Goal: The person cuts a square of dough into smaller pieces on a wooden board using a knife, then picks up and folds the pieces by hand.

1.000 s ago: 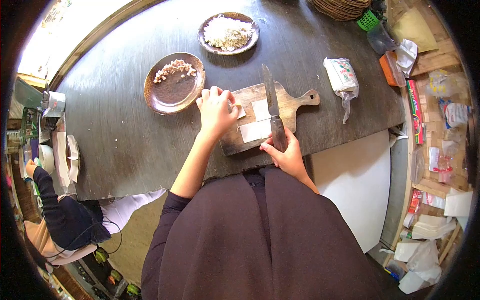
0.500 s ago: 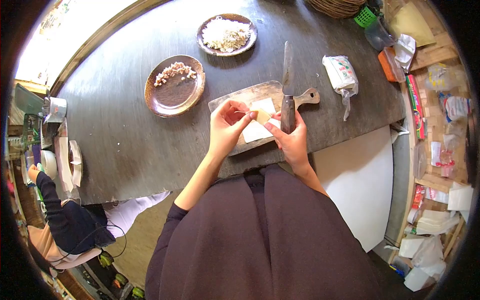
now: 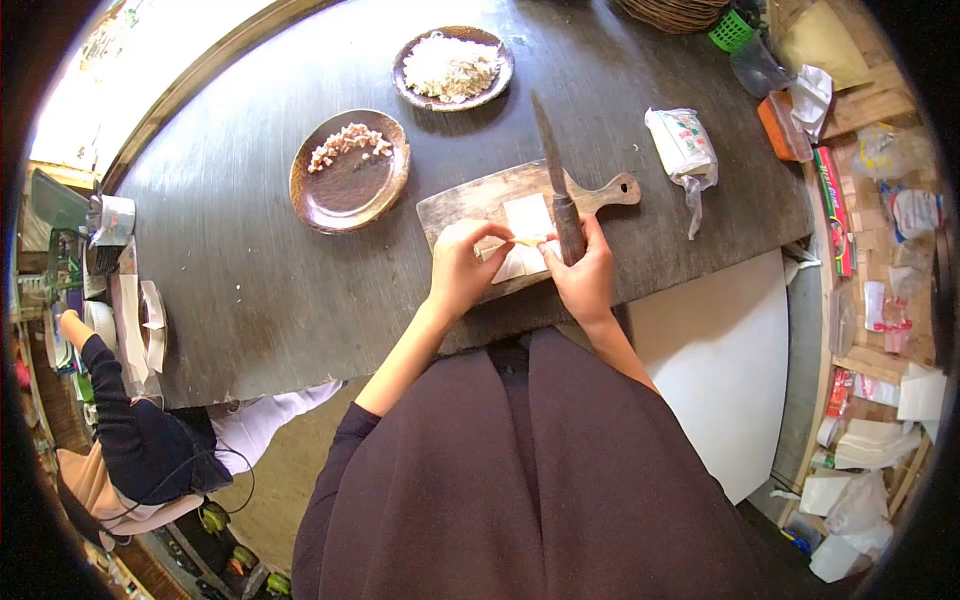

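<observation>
Over a wooden cutting board [image 3: 480, 200], both my hands meet at a thin pale-yellow piece [image 3: 526, 243] whose kind I cannot tell. My left hand [image 3: 462, 268] is closed, its thumb and fingertips pinching the piece's left end. My right hand [image 3: 584, 275] has its thumb at the other end and also holds a knife [image 3: 568, 228] by the dark handle, blade pointing up and away. Flat white pieces lie on the board, one white square [image 3: 528, 216] beyond the fingers and another white piece [image 3: 518, 264] below them, partly hidden by my hands.
A brown plate [image 3: 340, 205] with small diced pinkish bits stands left of the board; a second plate [image 3: 405, 85] holds white shreds. A white plastic packet [image 3: 683, 145] lies to the right. A person [image 3: 150, 450] is at the lower left. Packaging fills the shelf [image 3: 865, 360] at right.
The pale-yellow piece has been lowered toward the board and now shows edge-on. The knife blade has tipped to the left. My left hand has shifted slightly down and right.
</observation>
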Motion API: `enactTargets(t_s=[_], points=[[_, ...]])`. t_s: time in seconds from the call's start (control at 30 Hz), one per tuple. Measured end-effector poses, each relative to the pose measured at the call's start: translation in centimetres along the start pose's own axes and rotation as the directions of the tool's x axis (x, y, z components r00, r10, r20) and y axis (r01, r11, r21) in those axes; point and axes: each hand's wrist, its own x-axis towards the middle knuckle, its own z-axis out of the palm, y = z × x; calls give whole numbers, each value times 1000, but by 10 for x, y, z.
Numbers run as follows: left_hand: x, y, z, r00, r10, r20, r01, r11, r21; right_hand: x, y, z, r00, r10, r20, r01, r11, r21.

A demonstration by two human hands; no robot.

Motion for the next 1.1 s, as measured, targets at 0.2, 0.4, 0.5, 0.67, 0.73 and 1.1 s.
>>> enactTargets(t_s=[0.2,0.4,0.5,0.67,0.73,1.1], points=[[-5,-10,1,998,-29,-60,34,995,92,0,5,1,1000,4,14,-4,1000,-15],[8,-30,-34,959,-232,-165,255,957,137,7,4,-5,1000,-10,24,8,999,53],[12,-36,-43,982,-86,-171,143,922,359,7,5,-4,999,-20,28,19,999,35],[16,-23,-35,987,20,-157,66,850,522,7,10,-7,997,68,48,-69,997,29],[17,-17,-23,991,94,-94,-27,837,547,7,15,-9,997,71,34,-71,997,14],[20,4,17,997,33,65,-68,746,662,9,24,-20,995,92,36,-95,993,67]])
